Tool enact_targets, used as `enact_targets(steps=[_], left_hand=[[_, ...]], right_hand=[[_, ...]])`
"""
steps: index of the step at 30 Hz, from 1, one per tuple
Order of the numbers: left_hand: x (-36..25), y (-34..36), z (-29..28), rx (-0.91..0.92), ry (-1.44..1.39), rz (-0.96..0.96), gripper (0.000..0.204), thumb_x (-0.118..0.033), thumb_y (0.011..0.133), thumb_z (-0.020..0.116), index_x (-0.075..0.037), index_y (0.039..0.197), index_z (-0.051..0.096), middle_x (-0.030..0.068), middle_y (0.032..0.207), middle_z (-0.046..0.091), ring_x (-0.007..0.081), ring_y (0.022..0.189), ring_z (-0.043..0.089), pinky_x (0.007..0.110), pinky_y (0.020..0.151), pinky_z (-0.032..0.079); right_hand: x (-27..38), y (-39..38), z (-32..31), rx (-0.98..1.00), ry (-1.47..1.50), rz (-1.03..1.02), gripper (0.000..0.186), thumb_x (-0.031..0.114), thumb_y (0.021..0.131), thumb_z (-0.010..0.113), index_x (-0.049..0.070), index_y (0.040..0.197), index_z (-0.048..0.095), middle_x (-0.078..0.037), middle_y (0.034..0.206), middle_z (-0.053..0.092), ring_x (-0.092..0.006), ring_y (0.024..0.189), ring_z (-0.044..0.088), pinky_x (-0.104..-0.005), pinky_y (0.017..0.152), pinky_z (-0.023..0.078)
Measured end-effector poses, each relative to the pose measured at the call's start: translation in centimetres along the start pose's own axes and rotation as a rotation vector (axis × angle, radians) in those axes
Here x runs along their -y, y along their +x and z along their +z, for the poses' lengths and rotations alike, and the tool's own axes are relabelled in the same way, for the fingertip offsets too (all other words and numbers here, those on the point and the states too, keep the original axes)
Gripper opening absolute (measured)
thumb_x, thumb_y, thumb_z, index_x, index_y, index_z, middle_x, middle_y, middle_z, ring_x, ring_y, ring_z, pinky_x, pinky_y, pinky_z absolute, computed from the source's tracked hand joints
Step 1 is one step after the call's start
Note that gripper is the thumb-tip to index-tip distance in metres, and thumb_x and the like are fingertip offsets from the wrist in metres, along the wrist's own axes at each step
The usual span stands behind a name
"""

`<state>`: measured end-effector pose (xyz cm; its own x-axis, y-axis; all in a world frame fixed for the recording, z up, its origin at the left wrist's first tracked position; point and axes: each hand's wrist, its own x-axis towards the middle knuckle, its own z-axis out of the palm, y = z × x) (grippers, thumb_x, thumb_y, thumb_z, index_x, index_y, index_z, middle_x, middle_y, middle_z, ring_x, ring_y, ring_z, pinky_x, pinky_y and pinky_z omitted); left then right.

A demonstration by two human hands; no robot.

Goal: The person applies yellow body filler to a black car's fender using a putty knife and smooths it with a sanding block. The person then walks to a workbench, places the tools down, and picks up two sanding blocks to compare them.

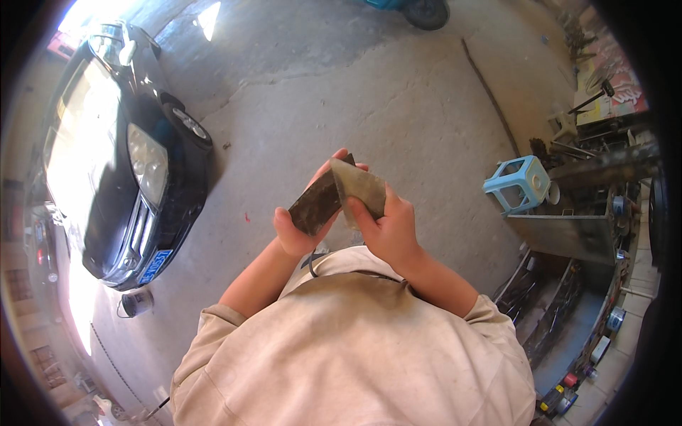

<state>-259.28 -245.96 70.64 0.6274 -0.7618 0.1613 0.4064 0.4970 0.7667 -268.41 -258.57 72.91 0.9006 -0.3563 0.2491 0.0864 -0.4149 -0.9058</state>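
Note:
In front of my body, my left hand (289,233) is wrapped round a dark, worn rectangular plate (316,206), its thumb along the near edge and its fingertips showing past the far end. My right hand (395,228) pinches a thin grey-tan piece, possibly folded sandpaper (366,186), with the thumb on top. The tan piece overlaps the right side of the plate and they appear to touch. Its fingers below the tan piece are hidden.
A black car (153,177) stands at the left, with a small dark can (137,303) near its bumper. To the right are a light-blue plastic stool (524,186) and an open metal box (568,238). A long thin rod (490,96) lies on the concrete floor (284,121).

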Motion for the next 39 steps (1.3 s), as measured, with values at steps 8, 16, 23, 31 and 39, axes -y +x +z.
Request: enact_targets(steps=[8, 16, 23, 31, 39], left_hand=[[-0.2, 0.2, -1.0, 0.093, 0.044, 0.029, 0.121, -0.090, 0.079, 0.035, -0.002, 0.161, 0.018, 0.0190, 0.158, 0.036, 0.0315, 0.145, 0.038, 0.047, 0.120, 0.027], [-0.9, 0.6, -1.5, 0.233, 0.004, -0.032, 0.128, -0.091, 0.079, 0.040, 0.004, 0.160, 0.010, 0.0161, 0.164, 0.024, 0.0282, 0.152, 0.026, 0.045, 0.123, 0.020], [-0.7, 0.5, -1.8, 0.396, 0.142, -0.191, 0.131, -0.087, 0.078, 0.052, 0.004, 0.160, 0.006, 0.0198, 0.162, 0.025, 0.0298, 0.151, 0.025, 0.044, 0.122, 0.021], [-0.6, 1.5, -1.2, 0.444, 0.067, -0.240, 0.137, -0.091, 0.072, 0.052, 0.003, 0.161, 0.006, 0.0240, 0.157, 0.032, 0.0333, 0.145, 0.035, 0.049, 0.118, 0.029], [-0.9, -0.8, -3.0, 0.035, -0.052, -0.187, 0.099, -0.047, 0.085, 0.063, -0.005, 0.162, 0.018, 0.0155, 0.160, 0.035, 0.0298, 0.146, 0.038, 0.049, 0.116, 0.035]], right_hand=[[-2.7, 0.7, -1.1, -0.095, -0.226, 0.010, 0.024, 0.018, 0.091, 0.073, -0.002, 0.100, 0.062, -0.021, 0.080, 0.068, -0.0402, 0.070, 0.068, -0.0425, 0.061, 0.053], [-2.8, 0.6, -0.7, -0.159, -0.249, 0.028, 0.032, 0.020, 0.091, 0.075, -0.007, 0.105, 0.063, -0.023, 0.081, 0.070, -0.0390, 0.072, 0.071, -0.0410, 0.061, 0.055], [-0.9, 1.2, -1.1, -0.086, 0.011, -0.045, 0.030, 0.015, 0.090, 0.074, -0.002, 0.113, 0.064, -0.018, 0.088, 0.073, -0.0311, 0.076, 0.074, -0.0371, 0.065, 0.057], [2.0, 0.4, 0.0, 0.173, 0.089, -0.086, 0.024, 0.014, 0.089, 0.075, 0.003, 0.109, 0.068, -0.011, 0.094, 0.072, -0.0237, 0.085, 0.071, -0.0341, 0.079, 0.054], [-2.0, 0.0, -0.9, -0.139, 0.479, 0.446, 0.033, 0.019, 0.093, 0.066, 0.002, 0.121, 0.062, -0.007, 0.107, 0.068, -0.0183, 0.094, 0.065, -0.0343, 0.083, 0.053]])
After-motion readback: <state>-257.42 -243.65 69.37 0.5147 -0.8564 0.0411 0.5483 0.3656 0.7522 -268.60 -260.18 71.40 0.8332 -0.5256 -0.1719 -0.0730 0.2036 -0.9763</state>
